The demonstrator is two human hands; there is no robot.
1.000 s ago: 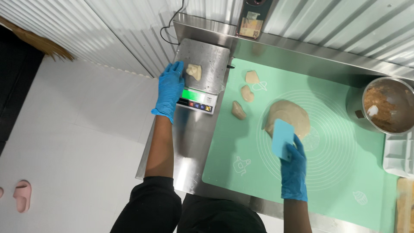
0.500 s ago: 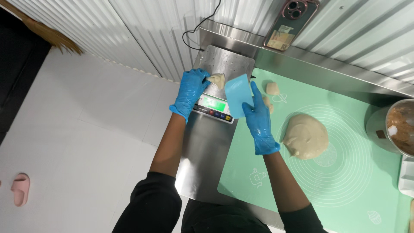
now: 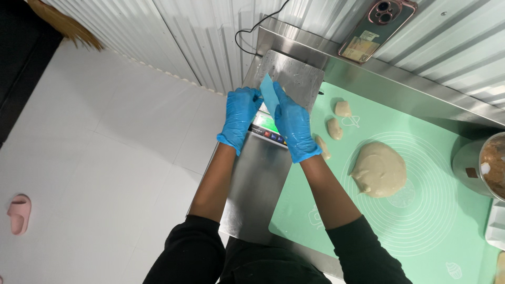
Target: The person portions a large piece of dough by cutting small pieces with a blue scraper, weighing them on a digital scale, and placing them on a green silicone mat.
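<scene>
Both my hands wear blue gloves and meet over a steel weighing scale (image 3: 294, 79) at the table's left end. My right hand (image 3: 292, 123) grips a light blue plastic scraper (image 3: 270, 94), held upright on edge above the scale's lit display (image 3: 267, 125). My left hand (image 3: 239, 118) is curled beside the scraper, fingertips against its left face. What lies inside those fingers is hidden. The scale's platter shows bare. A large flattened lump of beige dough (image 3: 379, 169) rests on the green silicone mat (image 3: 421, 231) to the right.
Three small dough pieces (image 3: 334, 128) lie on the mat near the scale. A phone (image 3: 376, 26) leans on the corrugated wall. A metal bowl (image 3: 481, 168) with brown filling and a white tray (image 3: 497, 226) stand at the right edge. A pink slipper (image 3: 18, 213) lies on the floor.
My right hand left the large dough and carried the scraper left to the scale, meeting my left hand. The small dough piece seen on the platter is no longer visible there.
</scene>
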